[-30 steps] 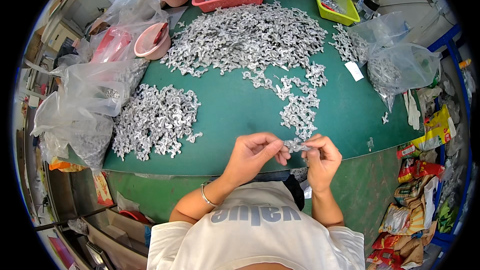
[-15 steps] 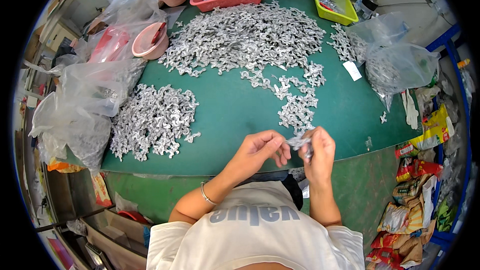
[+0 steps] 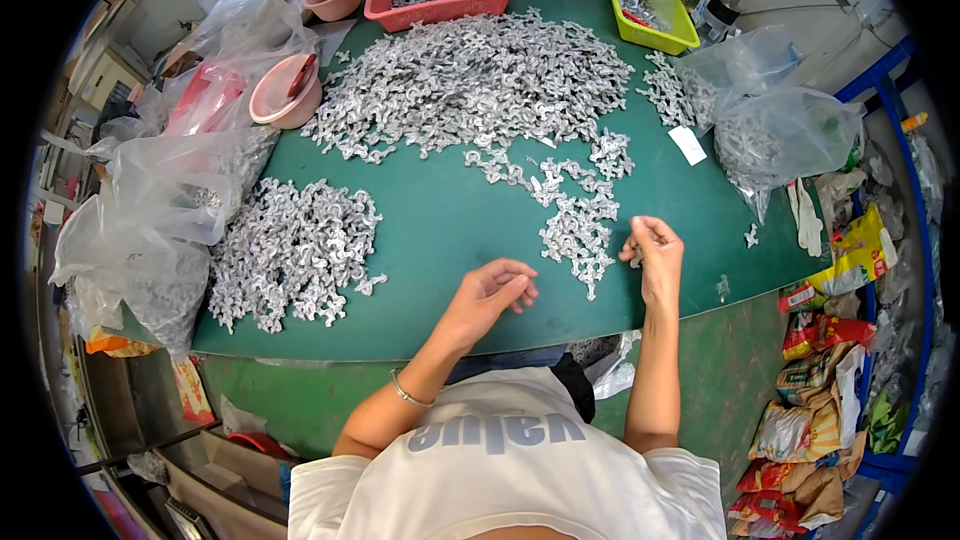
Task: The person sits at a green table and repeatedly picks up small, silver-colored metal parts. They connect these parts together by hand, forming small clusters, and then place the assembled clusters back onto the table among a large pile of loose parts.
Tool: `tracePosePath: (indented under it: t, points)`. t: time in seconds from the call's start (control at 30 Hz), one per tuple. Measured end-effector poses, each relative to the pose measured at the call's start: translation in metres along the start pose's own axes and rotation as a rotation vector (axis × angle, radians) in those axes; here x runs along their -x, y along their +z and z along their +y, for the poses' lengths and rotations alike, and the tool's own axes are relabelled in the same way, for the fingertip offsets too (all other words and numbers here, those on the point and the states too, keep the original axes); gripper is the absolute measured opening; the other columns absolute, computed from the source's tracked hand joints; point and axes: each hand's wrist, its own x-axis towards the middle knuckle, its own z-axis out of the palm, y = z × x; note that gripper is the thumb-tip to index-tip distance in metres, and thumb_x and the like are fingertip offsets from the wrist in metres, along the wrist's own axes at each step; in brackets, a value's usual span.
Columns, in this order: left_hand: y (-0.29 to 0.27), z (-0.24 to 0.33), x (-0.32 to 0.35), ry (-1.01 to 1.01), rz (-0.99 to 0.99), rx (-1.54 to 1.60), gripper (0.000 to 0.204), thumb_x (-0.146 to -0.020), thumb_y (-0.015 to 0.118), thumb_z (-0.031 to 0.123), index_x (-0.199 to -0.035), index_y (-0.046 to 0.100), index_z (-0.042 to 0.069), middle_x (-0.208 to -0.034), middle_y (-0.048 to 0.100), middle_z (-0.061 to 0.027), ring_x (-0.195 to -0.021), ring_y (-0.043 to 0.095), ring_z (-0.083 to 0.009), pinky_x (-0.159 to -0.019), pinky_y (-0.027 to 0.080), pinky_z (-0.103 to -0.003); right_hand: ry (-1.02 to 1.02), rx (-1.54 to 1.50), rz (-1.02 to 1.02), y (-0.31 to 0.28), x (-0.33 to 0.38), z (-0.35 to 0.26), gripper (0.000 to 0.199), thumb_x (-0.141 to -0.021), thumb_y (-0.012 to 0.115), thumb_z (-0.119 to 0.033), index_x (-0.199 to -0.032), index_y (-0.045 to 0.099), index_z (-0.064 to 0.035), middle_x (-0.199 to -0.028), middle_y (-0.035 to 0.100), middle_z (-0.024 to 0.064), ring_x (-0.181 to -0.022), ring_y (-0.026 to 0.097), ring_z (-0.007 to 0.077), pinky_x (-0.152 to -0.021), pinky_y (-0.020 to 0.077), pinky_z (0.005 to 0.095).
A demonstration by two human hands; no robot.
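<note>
My left hand [image 3: 492,298] hovers over the table's front part, fingers loosely bent and apart, with nothing seen in it. My right hand [image 3: 655,252] is closed, with thumb and fingertips together. A small grey metal piece [image 3: 636,259] shows partly under its fingers; the rest of it is hidden. Just left of that hand, a strip of small silvery metal parts [image 3: 578,230] with curved arms runs down from the large heap [image 3: 480,80]. Another heap of such parts [image 3: 295,252] lies to the left, apart from my hands.
The green table [image 3: 430,210] carries a red basin [image 3: 440,8], a yellow-green basket [image 3: 655,37] and a pink bowl [image 3: 285,105]. Clear plastic bags [image 3: 140,200] crowd the left edge; another bag of parts [image 3: 755,140] stands right, beside a white paper slip [image 3: 688,145] and a glove [image 3: 804,218].
My hands, close together around grey metal parts before, have moved apart. The right went up and to the right; the left moved slightly left and no longer shows a part.
</note>
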Motion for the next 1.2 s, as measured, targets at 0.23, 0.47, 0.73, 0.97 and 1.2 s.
tracePosePath:
  t: [0.23,0.47,0.73,0.97,1.2]
  points:
    - [0.003,-0.005,0.000,0.017,-0.013,-0.004,0.016,-0.088,0.050,0.012,-0.098,0.056,0.001,-0.084,0.058,-0.0055,-0.076,0.054,-0.0117,-0.066,0.043,-0.023,-0.388,1.029,0.062,0.022,0.000,0.004,0.017,-0.070,0.068,-0.011,-0.083,0.062,-0.0023,-0.072,0.058,0.0126,-0.063,0.056,0.0301,-0.057,0.0430,0.0375]
    - [0.004,-0.006,0.000,0.019,-0.022,-0.019,0.017,-0.088,0.051,0.012,-0.098,0.056,0.000,-0.084,0.059,-0.0054,-0.077,0.054,-0.0114,-0.067,0.043,-0.023,-0.548,1.004,0.086,0.023,0.006,0.007,0.010,-0.074,0.064,-0.008,-0.082,0.060,-0.0039,-0.085,0.059,0.0111,-0.071,0.057,0.0322,-0.061,0.0437,0.0392]
    - [0.002,-0.004,0.002,0.027,-0.017,0.000,0.017,-0.087,0.051,0.011,-0.101,0.055,0.001,-0.085,0.058,-0.0052,-0.077,0.054,-0.0114,-0.067,0.043,-0.023,-0.588,0.987,0.121,0.023,0.011,0.007,0.008,-0.075,0.063,-0.006,-0.080,0.060,-0.0017,-0.073,0.061,0.0103,-0.059,0.058,0.0261,-0.053,0.0435,0.0344]
    - [0.017,0.017,0.004,0.183,0.065,0.075,0.034,-0.082,0.055,-0.001,-0.115,0.049,-0.001,-0.098,0.055,-0.0076,-0.085,0.054,-0.0115,-0.074,0.045,-0.024,-0.131,0.153,-0.152,0.047,0.063,-0.032,0.006,-0.078,0.062,-0.001,-0.082,0.060,0.0029,-0.063,0.056,0.0011,-0.049,0.045,0.0038,-0.045,0.0353,0.0174]
    - [0.019,0.032,0.006,0.373,0.015,-0.056,0.024,-0.078,0.057,-0.008,-0.102,0.058,-0.006,-0.101,0.055,-0.0113,-0.087,0.055,-0.0147,-0.077,0.048,-0.027,-0.183,0.137,-0.213,0.055,0.092,-0.049,0.009,-0.076,0.063,0.001,-0.085,0.061,0.0033,-0.065,0.056,0.0005,-0.054,0.048,0.0041,-0.047,0.0359,0.0170]
